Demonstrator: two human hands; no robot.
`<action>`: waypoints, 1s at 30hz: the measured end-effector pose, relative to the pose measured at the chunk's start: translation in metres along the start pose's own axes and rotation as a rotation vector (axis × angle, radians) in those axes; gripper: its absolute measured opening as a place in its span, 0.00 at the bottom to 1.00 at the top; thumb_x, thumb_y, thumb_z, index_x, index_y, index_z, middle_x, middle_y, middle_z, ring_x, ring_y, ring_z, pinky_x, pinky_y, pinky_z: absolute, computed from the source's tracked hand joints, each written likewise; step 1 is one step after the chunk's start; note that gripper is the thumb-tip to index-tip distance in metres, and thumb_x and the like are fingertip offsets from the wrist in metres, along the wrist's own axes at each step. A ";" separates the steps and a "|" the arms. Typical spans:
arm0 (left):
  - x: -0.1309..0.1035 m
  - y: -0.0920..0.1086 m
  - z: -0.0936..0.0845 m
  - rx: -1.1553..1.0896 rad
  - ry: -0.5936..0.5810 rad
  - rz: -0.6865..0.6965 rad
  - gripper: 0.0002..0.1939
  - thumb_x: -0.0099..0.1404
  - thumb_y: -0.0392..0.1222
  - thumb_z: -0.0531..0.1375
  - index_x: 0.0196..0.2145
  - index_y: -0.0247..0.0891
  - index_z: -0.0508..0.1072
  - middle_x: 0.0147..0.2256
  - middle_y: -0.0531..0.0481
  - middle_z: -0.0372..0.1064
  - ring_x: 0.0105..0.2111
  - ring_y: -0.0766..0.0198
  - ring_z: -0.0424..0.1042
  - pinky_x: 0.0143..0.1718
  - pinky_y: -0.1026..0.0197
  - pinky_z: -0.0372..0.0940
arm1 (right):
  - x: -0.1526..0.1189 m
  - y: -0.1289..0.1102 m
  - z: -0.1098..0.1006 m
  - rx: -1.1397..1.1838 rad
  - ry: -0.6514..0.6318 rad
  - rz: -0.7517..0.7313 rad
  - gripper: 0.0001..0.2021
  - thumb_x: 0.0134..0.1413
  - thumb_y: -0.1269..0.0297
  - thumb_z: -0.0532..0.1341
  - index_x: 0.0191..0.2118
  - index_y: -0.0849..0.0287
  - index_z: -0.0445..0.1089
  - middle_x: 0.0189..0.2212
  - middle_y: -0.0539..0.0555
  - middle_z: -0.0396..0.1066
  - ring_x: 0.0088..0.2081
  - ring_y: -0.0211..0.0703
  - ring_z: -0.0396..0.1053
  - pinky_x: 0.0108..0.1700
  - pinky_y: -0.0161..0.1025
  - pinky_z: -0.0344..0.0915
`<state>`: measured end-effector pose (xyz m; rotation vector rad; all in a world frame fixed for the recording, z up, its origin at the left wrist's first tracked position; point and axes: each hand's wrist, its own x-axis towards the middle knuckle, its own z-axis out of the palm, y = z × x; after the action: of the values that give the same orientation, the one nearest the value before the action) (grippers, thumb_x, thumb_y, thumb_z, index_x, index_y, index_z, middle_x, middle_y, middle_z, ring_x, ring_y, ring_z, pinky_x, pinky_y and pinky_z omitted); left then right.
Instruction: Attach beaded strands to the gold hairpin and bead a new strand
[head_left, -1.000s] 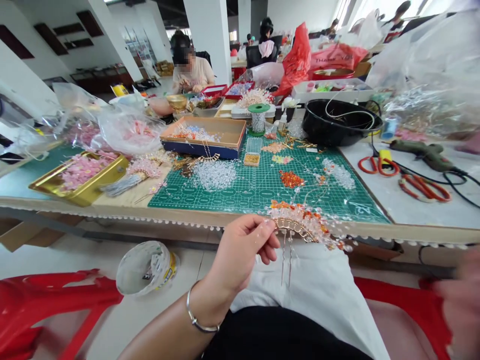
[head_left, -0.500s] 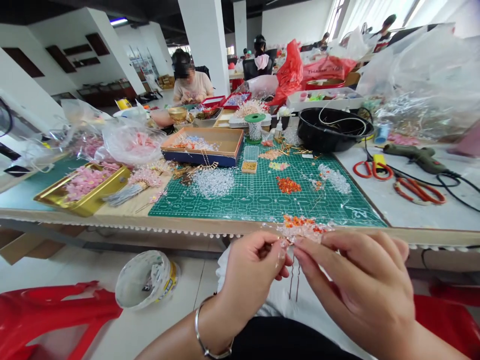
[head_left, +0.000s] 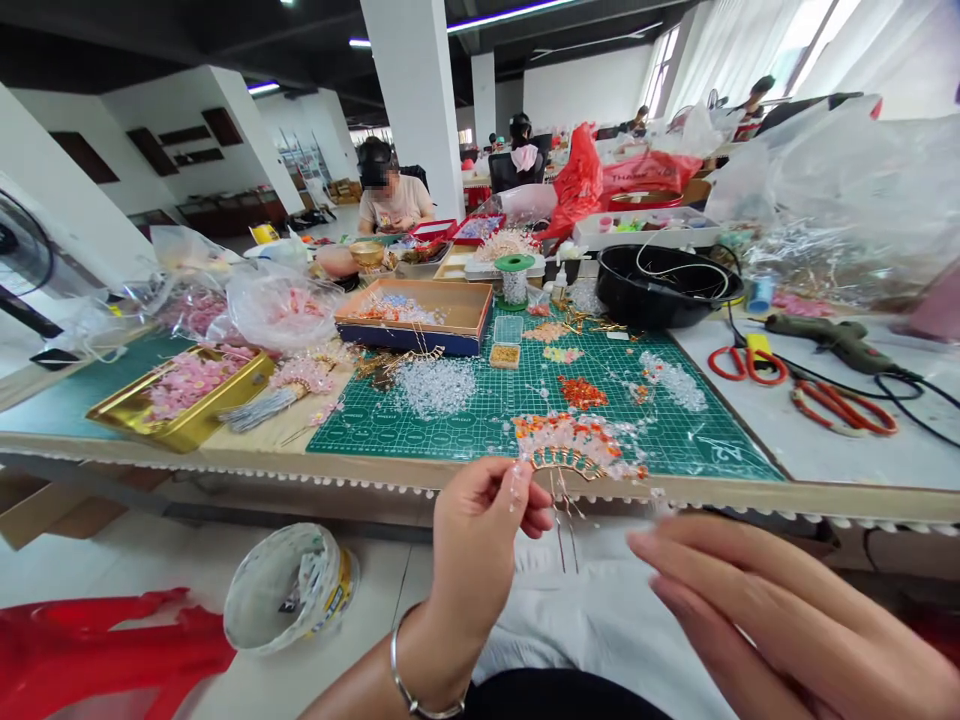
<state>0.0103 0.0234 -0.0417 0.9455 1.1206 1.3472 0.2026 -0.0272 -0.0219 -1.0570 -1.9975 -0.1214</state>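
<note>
My left hand is closed in a pinch on the left end of a beaded hairpin. The hairpin has a curved gold base, a fan of clear, pale pink and orange beads above it, and two thin prongs hanging down. It is held upright just in front of the table edge. My right hand is apart from it, lower right, slightly blurred, with fingers stretched out. I see nothing held in it. Small clear beads hang near its fingertips. Behind the hairpin, orange beads and clear beads lie on a green cutting mat.
Left stands a gold tray of pink flowers, behind it an open box. To the right are a black basin, red-handled scissors, pliers and a glue gun. A white bucket is on the floor. A co-worker sits opposite.
My right hand has let go of the hairpin and moved down to the right. My left hand keeps hold, and the hairpin's bead fan now shows fully. The view has tilted up slightly.
</note>
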 end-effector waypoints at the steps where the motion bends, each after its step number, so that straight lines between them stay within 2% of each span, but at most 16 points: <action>1: -0.002 0.000 0.001 -0.001 -0.010 -0.002 0.10 0.66 0.44 0.62 0.30 0.36 0.74 0.24 0.53 0.73 0.22 0.69 0.72 0.23 0.68 0.67 | 0.010 -0.003 0.005 0.003 -0.019 -0.003 0.10 0.65 0.65 0.58 0.49 0.53 0.73 0.45 0.53 0.77 0.42 0.41 0.77 0.43 0.34 0.75; 4: -0.009 0.002 0.005 0.022 -0.041 0.000 0.09 0.66 0.43 0.62 0.31 0.36 0.75 0.24 0.53 0.73 0.22 0.70 0.72 0.24 0.68 0.67 | 0.027 -0.009 0.018 0.017 0.008 0.057 0.10 0.64 0.67 0.59 0.48 0.55 0.74 0.44 0.51 0.79 0.43 0.40 0.78 0.45 0.33 0.76; 7: -0.015 0.006 0.007 0.069 -0.080 0.008 0.09 0.66 0.41 0.61 0.29 0.36 0.75 0.24 0.53 0.72 0.22 0.70 0.71 0.25 0.68 0.67 | 0.030 -0.010 0.026 0.092 0.037 0.137 0.09 0.63 0.68 0.60 0.46 0.52 0.75 0.43 0.49 0.79 0.42 0.40 0.78 0.46 0.35 0.76; 13: -0.019 0.012 0.006 0.069 -0.116 -0.033 0.08 0.65 0.39 0.61 0.29 0.35 0.75 0.23 0.54 0.72 0.21 0.71 0.70 0.24 0.70 0.67 | 0.026 -0.010 0.025 0.465 0.027 0.316 0.13 0.62 0.68 0.62 0.47 0.42 0.76 0.41 0.44 0.79 0.41 0.37 0.77 0.48 0.34 0.75; 18: -0.018 0.005 0.004 -0.034 -0.132 -0.106 0.10 0.66 0.41 0.62 0.28 0.35 0.75 0.23 0.54 0.73 0.20 0.73 0.71 0.23 0.71 0.66 | 0.015 -0.012 0.014 0.898 0.131 0.668 0.08 0.60 0.65 0.65 0.44 0.45 0.77 0.36 0.48 0.79 0.32 0.41 0.77 0.35 0.37 0.78; 20: -0.018 0.003 0.004 -0.048 -0.144 -0.125 0.09 0.66 0.41 0.62 0.29 0.35 0.75 0.23 0.54 0.73 0.21 0.73 0.71 0.23 0.72 0.66 | 0.011 -0.013 0.011 0.977 0.146 0.758 0.05 0.58 0.65 0.66 0.40 0.48 0.76 0.31 0.48 0.77 0.30 0.40 0.75 0.29 0.35 0.76; 23: -0.018 0.003 0.003 -0.056 -0.151 -0.128 0.09 0.66 0.41 0.62 0.28 0.35 0.75 0.23 0.54 0.73 0.21 0.74 0.71 0.23 0.72 0.65 | 0.008 -0.012 0.011 0.883 0.085 0.865 0.02 0.56 0.62 0.68 0.36 0.49 0.76 0.27 0.48 0.75 0.25 0.37 0.72 0.23 0.30 0.71; 25: -0.016 0.004 0.003 -0.049 -0.151 -0.134 0.10 0.66 0.40 0.62 0.27 0.35 0.75 0.22 0.54 0.73 0.21 0.74 0.71 0.23 0.73 0.65 | 0.009 -0.010 0.012 0.779 0.015 0.891 0.04 0.55 0.58 0.68 0.34 0.50 0.75 0.25 0.48 0.74 0.23 0.36 0.70 0.20 0.29 0.68; 30: -0.013 0.003 0.003 -0.026 -0.144 -0.141 0.09 0.65 0.39 0.62 0.27 0.34 0.75 0.22 0.54 0.72 0.20 0.74 0.70 0.23 0.72 0.65 | 0.017 -0.005 0.016 0.609 -0.085 0.739 0.09 0.57 0.55 0.66 0.29 0.51 0.75 0.22 0.47 0.72 0.20 0.33 0.64 0.17 0.28 0.58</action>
<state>0.0131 0.0111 -0.0372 0.9122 1.0379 1.1590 0.1839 -0.0128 -0.0184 -1.3051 -1.4349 0.8741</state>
